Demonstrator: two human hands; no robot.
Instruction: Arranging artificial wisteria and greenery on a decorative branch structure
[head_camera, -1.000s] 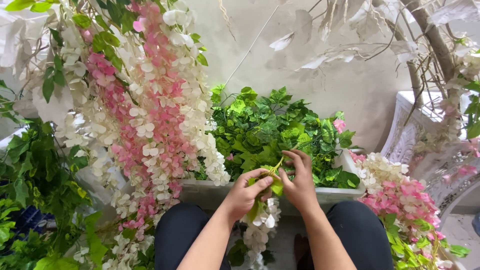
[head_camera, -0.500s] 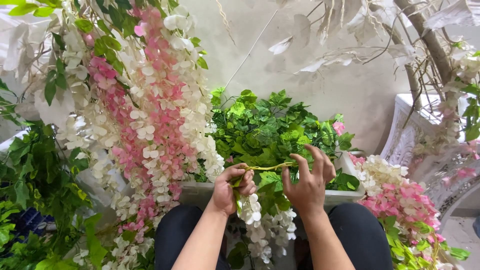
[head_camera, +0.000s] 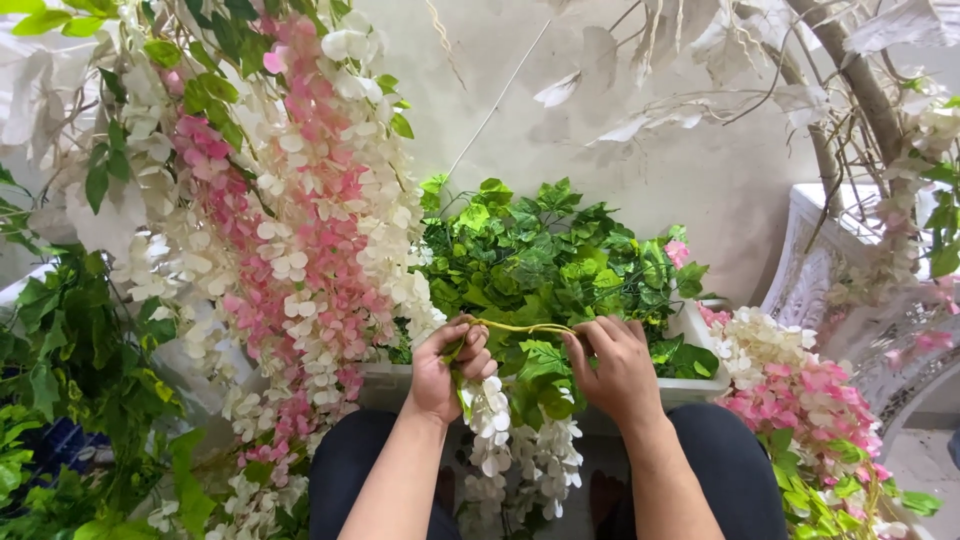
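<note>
Two hands bending a thin green stem over a white planter of artificial leaves.

Lower centre of frame: left hand closed in a fist around one end of the green stem, with a white blossom strand dangling below it; right hand curled, fingertips pinching the other end, stem arched between the two. Just behind, a white planter packed with green leaves and one small pink bloom. Left of frame, hanging pink and white garlands; lower right, a pink and white cluster. Likely risks: stem kinking or snapping if bent harder; blossoms shedding or snagging on leaves if tugged.
</note>
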